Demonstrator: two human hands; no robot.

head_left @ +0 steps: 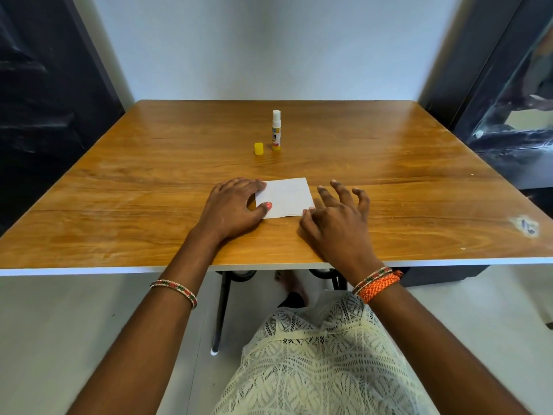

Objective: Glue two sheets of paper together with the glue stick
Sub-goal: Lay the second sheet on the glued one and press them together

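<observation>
A wooden table with a white edge stands against a pale wall. Dark panels flank it on both sides. Beneath lies a light floor.

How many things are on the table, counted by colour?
White: 1, the paper
Yellow: 1, the cap
White and yellow: 1, the glue stick
Total: 3, on the table. The paper may be two stacked sheets; I cannot tell.

paper: white, flat, near table edge | glue stick: upright, uncapped | cap: yellow, beside
</observation>
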